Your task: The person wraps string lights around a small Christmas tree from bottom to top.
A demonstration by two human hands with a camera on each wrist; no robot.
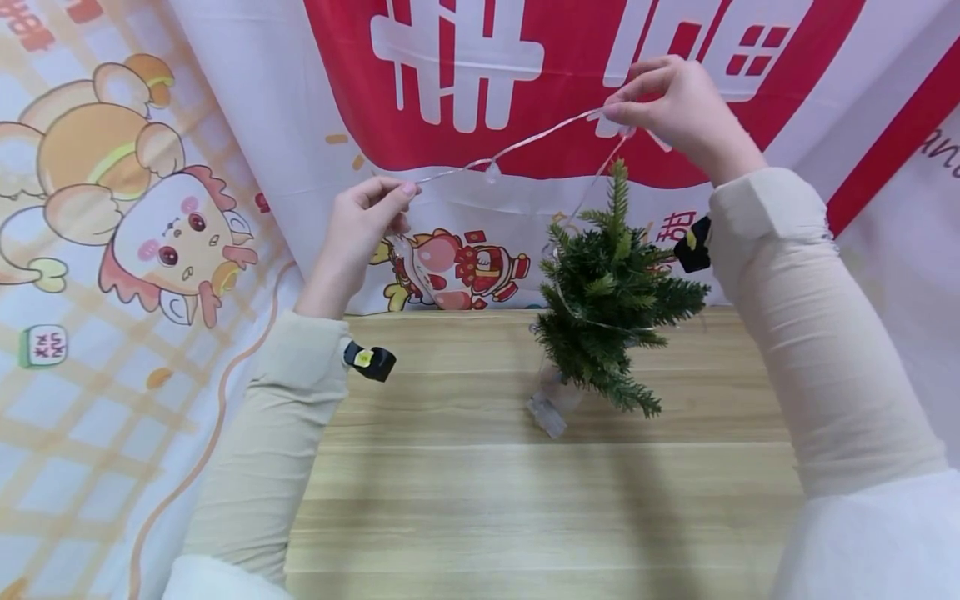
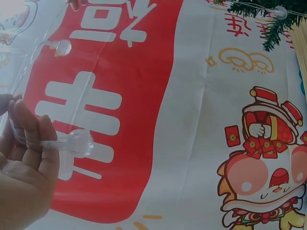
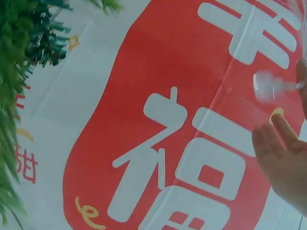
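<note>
A string of fairy lights (image 1: 492,172) with clear bulbs stretches between both hands, above and left of a small artificial Christmas tree (image 1: 615,292). My left hand (image 1: 363,225) pinches the wire at its left end, and one clear bulb (image 2: 82,143) pokes out past the fingers in the left wrist view. Higher up, the right hand (image 1: 678,108) pinches the wire between thumb and fingers above the treetop. Another bulb (image 3: 266,87) hangs by that hand in the right wrist view. From the right hand the wire runs down to the tree and lies across its branches.
The tree stands towards the back of a wooden table (image 1: 450,483). A small clear box (image 1: 547,414) lies at its foot. Behind hangs a red and white printed cloth (image 1: 345,83); another patterned cloth (image 1: 82,417) covers the left side.
</note>
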